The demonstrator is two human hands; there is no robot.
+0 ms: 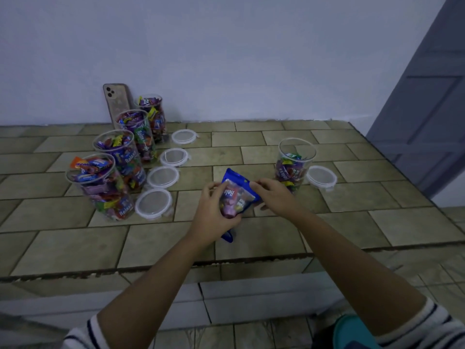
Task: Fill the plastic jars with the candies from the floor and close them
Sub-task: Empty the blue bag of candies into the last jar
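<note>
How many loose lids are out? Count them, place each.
5. Four lids lie in a row beside the four full jars; the fifth lid lies right of the part-filled jar. None seems hidden.

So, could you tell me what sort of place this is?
Probably a room in a home: a raised tiled ledge against a plain wall, a panelled door at the right, and a phone leaning on the wall.

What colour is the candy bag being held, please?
The candy bag is blue, seen best in head view.
</note>
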